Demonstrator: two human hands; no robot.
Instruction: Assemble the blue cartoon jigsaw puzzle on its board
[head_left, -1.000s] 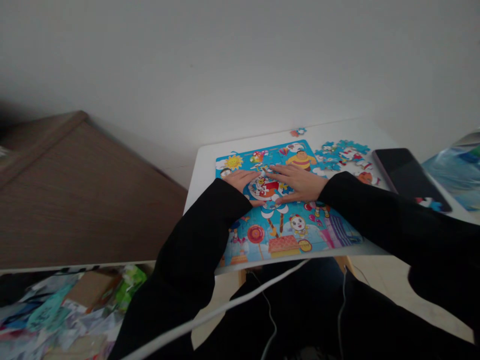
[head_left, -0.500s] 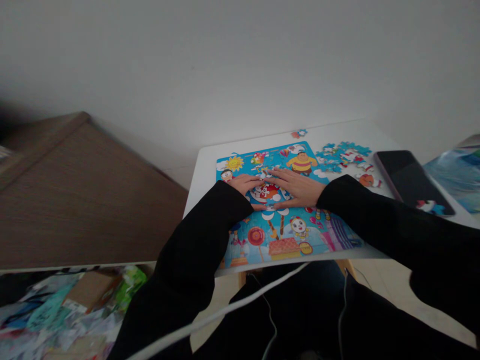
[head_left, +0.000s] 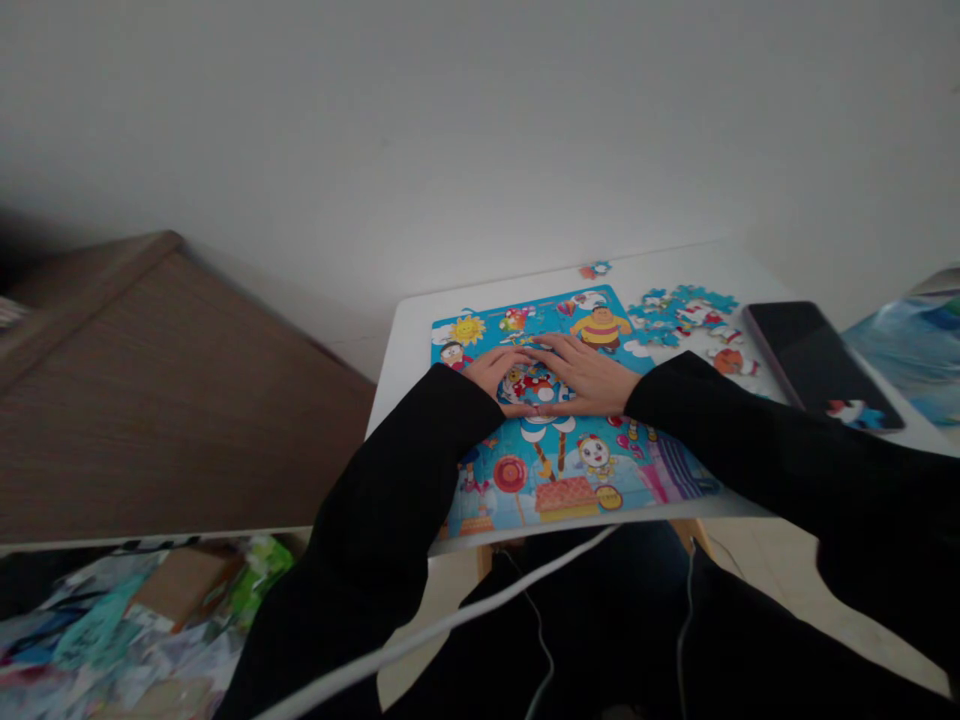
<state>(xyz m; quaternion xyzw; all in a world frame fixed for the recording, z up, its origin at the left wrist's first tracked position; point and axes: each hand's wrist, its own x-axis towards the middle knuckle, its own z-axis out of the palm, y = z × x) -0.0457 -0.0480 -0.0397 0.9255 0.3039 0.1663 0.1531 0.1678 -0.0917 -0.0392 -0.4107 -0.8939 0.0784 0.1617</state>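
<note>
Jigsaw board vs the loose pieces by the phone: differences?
The jigsaw board is one large joined cartoon picture; the loose pieces are a small scattered cluster. The board lies nearer the person, under the left hand and right hand; the pieces sit beyond it, untouched, beside the phone. Both lie on the white table and show bright blue.

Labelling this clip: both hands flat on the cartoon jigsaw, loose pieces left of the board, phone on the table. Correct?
Not quite: the loose jigsaw pieces lie right of the puzzle board, not left, as the head view shows. The rest stands: the left hand and right hand are flat on the board, and the phone is on the table.
</note>
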